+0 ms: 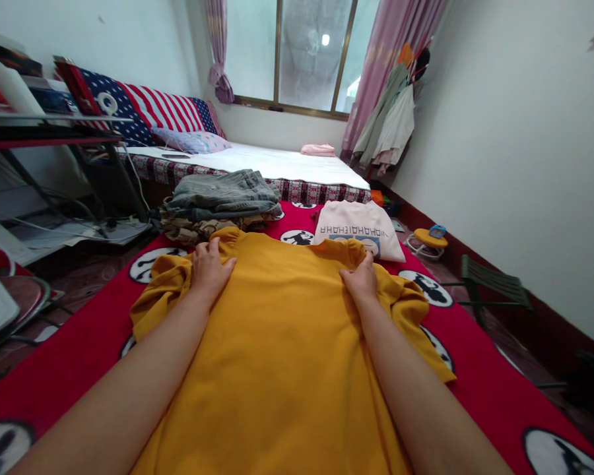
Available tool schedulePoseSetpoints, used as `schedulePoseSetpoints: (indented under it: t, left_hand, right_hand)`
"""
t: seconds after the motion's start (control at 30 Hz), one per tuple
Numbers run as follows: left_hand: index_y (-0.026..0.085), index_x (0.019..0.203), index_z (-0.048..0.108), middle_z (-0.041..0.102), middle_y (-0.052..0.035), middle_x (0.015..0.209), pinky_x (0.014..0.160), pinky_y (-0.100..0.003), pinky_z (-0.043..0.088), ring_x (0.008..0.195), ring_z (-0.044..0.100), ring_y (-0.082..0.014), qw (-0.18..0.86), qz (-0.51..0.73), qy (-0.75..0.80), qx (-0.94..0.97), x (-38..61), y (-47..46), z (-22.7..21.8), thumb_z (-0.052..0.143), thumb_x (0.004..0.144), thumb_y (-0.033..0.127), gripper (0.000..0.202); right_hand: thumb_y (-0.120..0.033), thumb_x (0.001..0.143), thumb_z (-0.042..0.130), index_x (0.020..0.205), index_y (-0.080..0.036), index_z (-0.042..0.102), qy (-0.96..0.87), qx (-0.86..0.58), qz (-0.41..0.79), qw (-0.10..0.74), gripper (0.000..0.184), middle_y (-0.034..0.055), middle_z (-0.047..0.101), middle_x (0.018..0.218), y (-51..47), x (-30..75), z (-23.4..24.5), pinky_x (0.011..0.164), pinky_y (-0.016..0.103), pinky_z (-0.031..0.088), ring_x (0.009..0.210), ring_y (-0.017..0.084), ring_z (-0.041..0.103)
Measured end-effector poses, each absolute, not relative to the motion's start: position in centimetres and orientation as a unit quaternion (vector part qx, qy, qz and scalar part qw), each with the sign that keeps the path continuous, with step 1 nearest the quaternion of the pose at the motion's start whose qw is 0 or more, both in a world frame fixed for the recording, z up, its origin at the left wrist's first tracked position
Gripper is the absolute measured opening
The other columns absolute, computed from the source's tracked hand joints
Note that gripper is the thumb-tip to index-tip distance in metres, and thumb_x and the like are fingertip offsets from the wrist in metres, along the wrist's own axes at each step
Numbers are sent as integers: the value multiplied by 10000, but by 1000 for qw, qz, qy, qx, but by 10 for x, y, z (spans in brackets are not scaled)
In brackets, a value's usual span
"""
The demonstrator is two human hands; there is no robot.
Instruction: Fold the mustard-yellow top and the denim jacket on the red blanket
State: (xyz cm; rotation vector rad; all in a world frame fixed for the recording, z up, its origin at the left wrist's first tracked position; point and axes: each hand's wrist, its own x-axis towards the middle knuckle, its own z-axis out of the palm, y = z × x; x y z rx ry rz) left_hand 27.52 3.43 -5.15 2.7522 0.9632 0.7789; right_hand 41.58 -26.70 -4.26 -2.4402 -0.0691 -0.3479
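Observation:
A mustard-yellow shirt [287,343] lies spread out flat, its neckline at the far end and its sleeves bunched out to both sides. At its left shoulder area my left hand [209,272] grips the cloth, the thumb on top and the fingertips at the far edge. My right hand [362,276] pinches the opposite shoulder in the same way. Just beyond the left hand sits a pile of folded jeans [222,192] over patterned cloth. Past the right hand is a folded pale pink shirt [354,221] with printed letters, partly covered by the yellow one.
Everything lies on a red blanket [64,369] with round black-and-white prints. A bed [277,161] stands under the window. To the left are a desk [49,140] and a chair [10,303]; a folding stool [495,284] and a yellow-topped stool [429,239] stand right.

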Motion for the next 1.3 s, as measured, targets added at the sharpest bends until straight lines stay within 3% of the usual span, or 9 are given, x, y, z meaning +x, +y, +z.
schedulePoseSetpoints:
  t: [0.13,0.3,0.43,0.57,0.73,0.83,0.93,1.1,1.3]
  left_hand:
    - [114,1401,430,598,-199,1173,983,-424,425,1120,560,-342,51,238,322,915,276,33,-50,551,850,412,638]
    - [164,1407,440,624,-176,1168,922,-395,467,1100,599,-327,72,227,322,916,278,33,-49,572,853,398,616]
    - [231,1377,493,653,-143,1177,859,-384,496,1055,636,-321,104,226,310,918,278,34,-49,577,861,368,541]
    - [264,1317,568,678,-107,1171,852,-390,501,1034,644,-322,142,240,295,914,279,36,-52,613,838,325,485]
    - [237,1238,631,660,-70,1079,894,-330,488,992,627,-242,199,388,202,877,281,33,-55,587,840,251,400]
    - [252,1174,684,589,-53,963,825,-294,494,898,598,-204,197,433,175,862,282,29,-53,521,883,267,334]
    - [264,1114,721,528,-57,953,767,-279,483,869,555,-194,170,444,170,863,289,28,-50,482,904,255,318]
    - [264,1078,727,514,-82,1005,802,-308,458,930,500,-222,129,464,162,861,313,40,-45,468,892,180,330]
    - [229,1045,729,510,-77,966,749,-307,410,899,471,-216,102,443,144,879,333,50,-51,489,903,193,282]
  right_hand:
    - [-371,770,672,1464,-10,270,-30,-963,-102,249,881,290,482,1372,-259,416,-38,980,425,449,1245,382,518]
    - [-389,862,598,1208,-90,569,-39,-978,-107,173,459,212,624,1193,-253,409,-40,925,389,465,1100,328,620]
    - [-389,896,551,1135,-115,619,-50,-980,-116,155,370,195,629,1165,-253,406,-43,914,355,454,1081,292,623]
    - [-371,895,530,1139,-95,605,-46,-968,-157,190,376,188,632,1157,-255,405,-45,879,348,459,1046,297,627]
    - [-337,883,483,1245,-62,532,-40,-932,-196,301,457,190,688,1043,-256,404,-47,826,366,462,965,316,645]
    - [-329,860,477,1322,-50,467,-42,-915,-215,339,540,202,694,1016,-257,406,-46,794,382,466,923,331,647]
    - [-332,858,468,1297,-56,472,-71,-901,-250,347,519,207,686,998,-258,415,-39,793,405,469,909,340,640]
    - [-325,867,448,1185,-70,509,-151,-872,-323,334,412,215,659,1005,-257,447,-26,844,460,468,933,340,618]
    - [-268,820,524,1151,-119,497,-234,-846,-322,354,364,189,631,1064,-248,472,-48,896,457,482,994,310,601]
